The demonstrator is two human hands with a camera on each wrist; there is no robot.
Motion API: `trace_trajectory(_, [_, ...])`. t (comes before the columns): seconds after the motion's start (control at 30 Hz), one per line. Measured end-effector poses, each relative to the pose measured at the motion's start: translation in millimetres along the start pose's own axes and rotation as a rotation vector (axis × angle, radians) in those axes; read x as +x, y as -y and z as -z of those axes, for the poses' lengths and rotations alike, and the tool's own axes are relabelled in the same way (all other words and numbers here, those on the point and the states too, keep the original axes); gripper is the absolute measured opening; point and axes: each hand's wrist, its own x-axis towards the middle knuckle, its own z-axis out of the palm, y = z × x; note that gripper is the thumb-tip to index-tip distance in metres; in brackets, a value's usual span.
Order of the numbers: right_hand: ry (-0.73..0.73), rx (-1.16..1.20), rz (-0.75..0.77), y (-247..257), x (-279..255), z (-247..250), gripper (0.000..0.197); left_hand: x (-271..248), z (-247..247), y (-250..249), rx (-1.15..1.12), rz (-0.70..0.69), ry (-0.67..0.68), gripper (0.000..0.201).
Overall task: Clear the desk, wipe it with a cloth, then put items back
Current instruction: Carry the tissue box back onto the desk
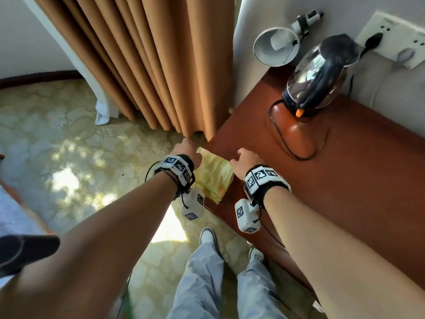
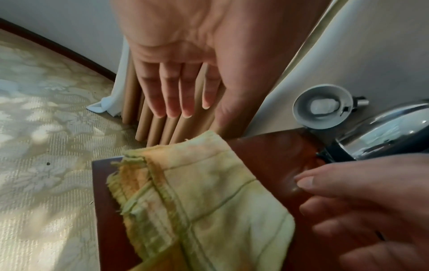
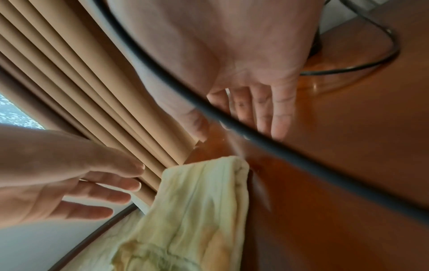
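A folded yellow-green cloth (image 1: 213, 177) lies on the near left corner of the red-brown wooden desk (image 1: 345, 169), partly over the edge. My left hand (image 1: 186, 147) hovers just left of the cloth, off the desk; in the left wrist view this hand (image 2: 178, 95) has straight fingers and holds nothing above the cloth (image 2: 197, 201). Just right of the cloth is my right hand (image 1: 243, 157), above the desk. The right wrist view shows that hand (image 3: 255, 113) with straight fingers, empty, over the desk (image 3: 348, 146) beyond the cloth (image 3: 204, 201).
A steel and black electric kettle (image 1: 322, 74) stands at the desk's far end, its black cord (image 1: 282, 139) looping over the wood. A grey lamp (image 1: 276, 47) and a wall socket panel (image 1: 395, 38) sit behind it. Tan curtains (image 1: 149, 65) hang left of the desk over patterned carpet (image 1: 57, 146).
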Motion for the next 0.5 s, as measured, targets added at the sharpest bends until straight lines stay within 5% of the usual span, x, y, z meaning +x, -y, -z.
trace_trajectory(0.2, [0.053, -0.113, -0.037, 4, 15, -31, 0.044, 25, -22, 16, 0.139, -0.003, 0.152, 0.048])
trace_trajectory(0.5, [-0.025, -0.098, -0.103, 3, 25, -11, 0.032, 33, -21, -23, 0.188, -0.176, 0.060, 0.032])
